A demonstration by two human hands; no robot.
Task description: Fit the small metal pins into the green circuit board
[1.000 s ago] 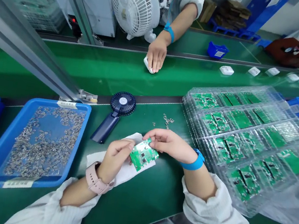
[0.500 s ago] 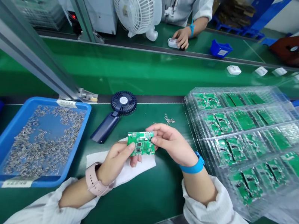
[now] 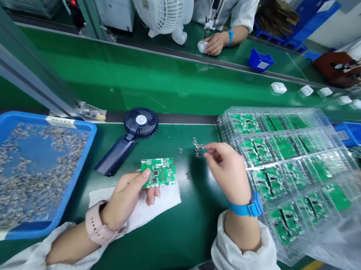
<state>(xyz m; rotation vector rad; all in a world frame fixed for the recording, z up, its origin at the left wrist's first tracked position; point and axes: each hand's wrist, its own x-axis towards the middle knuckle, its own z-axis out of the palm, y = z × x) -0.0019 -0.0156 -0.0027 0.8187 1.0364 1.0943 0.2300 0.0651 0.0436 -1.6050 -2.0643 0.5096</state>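
Note:
My left hand (image 3: 129, 193) grips a green circuit board (image 3: 158, 172) by its left edge, thumb on top and fingers beneath. Below them a white cloth (image 3: 159, 202) lies on the green table. My right hand (image 3: 226, 167) is at the small pile of metal parts (image 3: 198, 147), its thumb and index finger close together at the pile's right side. Whether a part is between those fingertips is too small to tell. A few loose metal parts (image 3: 188, 175) lie between the board and my right hand.
A blue tray (image 3: 87, 156) of metal parts stands left, beside a dark handheld fan (image 3: 118, 152). Stacked clear trays (image 3: 284, 256) with circuit boards fill the right. Across the green belt (image 3: 175, 79), a person's hand (image 3: 216, 44) holds a white item; other hands show far right.
My right hand has left the board and moved right to the metal parts. My left hand still holds the board. The view has shifted a little.

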